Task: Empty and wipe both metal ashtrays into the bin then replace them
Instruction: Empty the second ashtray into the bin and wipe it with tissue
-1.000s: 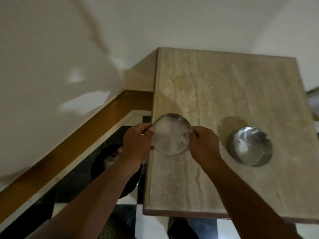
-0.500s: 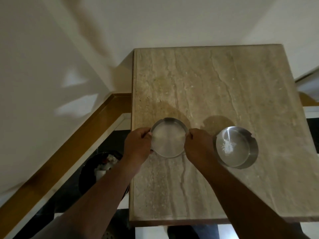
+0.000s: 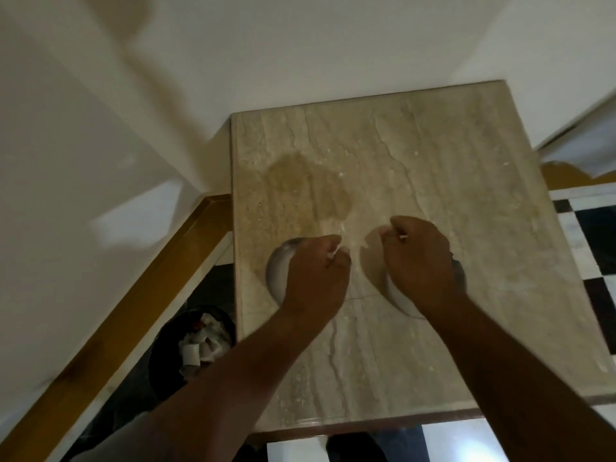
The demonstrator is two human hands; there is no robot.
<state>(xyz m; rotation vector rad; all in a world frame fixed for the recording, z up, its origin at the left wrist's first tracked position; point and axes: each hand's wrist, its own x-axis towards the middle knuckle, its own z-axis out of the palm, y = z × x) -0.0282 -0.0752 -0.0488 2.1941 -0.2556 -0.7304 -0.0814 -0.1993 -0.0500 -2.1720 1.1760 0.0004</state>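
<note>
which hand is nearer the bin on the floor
Left. The left hand is over the ashtray by the table's left edge, just above the bin; the right hand is farther right, mid-table.

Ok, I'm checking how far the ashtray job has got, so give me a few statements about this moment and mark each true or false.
1. Both ashtrays sit on the marble table. True: the left ashtray and the right ashtray both rest there.
2. The bin is on the table. False: the bin stands on the floor, left of the table.
3. The left hand is over the left ashtray. True.
4. The right hand is off the table, over the bin. False: the right hand is over the right ashtray.
5. The bin is empty. False: white scraps lie in it.
</note>
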